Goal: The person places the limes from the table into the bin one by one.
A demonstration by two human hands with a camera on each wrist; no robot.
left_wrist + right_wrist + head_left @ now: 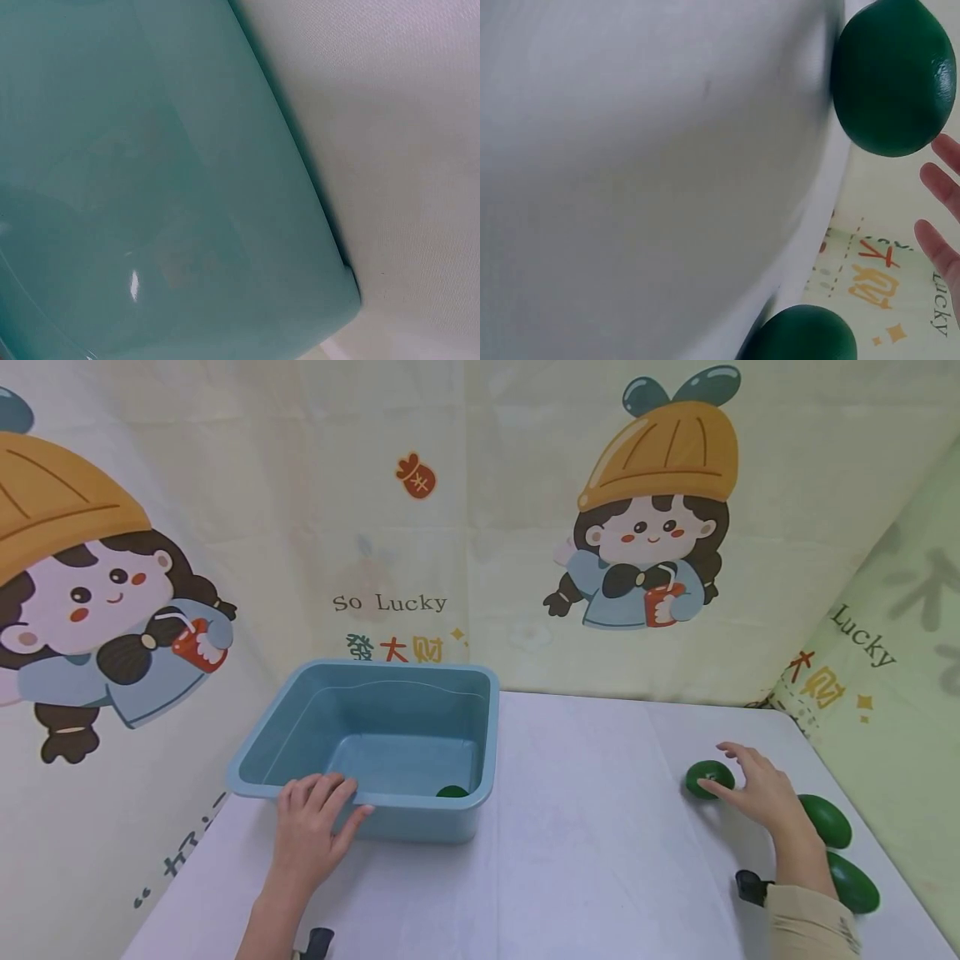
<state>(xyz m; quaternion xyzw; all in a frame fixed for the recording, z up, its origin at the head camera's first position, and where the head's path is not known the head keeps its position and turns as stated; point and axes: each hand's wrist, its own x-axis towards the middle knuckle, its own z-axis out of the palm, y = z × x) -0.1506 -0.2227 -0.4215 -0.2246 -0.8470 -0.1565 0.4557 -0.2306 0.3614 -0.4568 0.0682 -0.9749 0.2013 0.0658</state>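
The single green fruit (703, 770) sits on the right side of the table (585, 827), toward the far edge, under the reach of the right hand (765, 789). That hand is parted around it: the thumb lies over its near side as the head view sees it, and the fingers arch past its far side without closing. Whether the skin is touched cannot be told; the right wrist view has the fingertips touching or just beside a fruit.

Its skin is smooth and glossy, so it would probably feel firm, light for its bulk and somewhat slippery, with a tendency to roll if nudged off-centre. It looks unlikely to crush under a moderate pinch. The best hold is likely across its widest part, thumb against fingers, rather than at a tapered end.

To the right and nearer, just beside the right forearm and its sleeve (810, 922), lie two more fruits, an upper one (827, 821) and a nearer one (855, 885), each partly hidden by the arm.

Well apart on the left stands a blue tub (416, 822). The left hand (311, 827) holds its near rim, fingers bent over the edge and thumb along the outer wall; how firmly cannot be told. Inside, at the near right, the top of another green fruit (452, 792) shows above the near wall.

Beyond the table hangs a printed cloth (510, 527) with cartoon figures and lettering.
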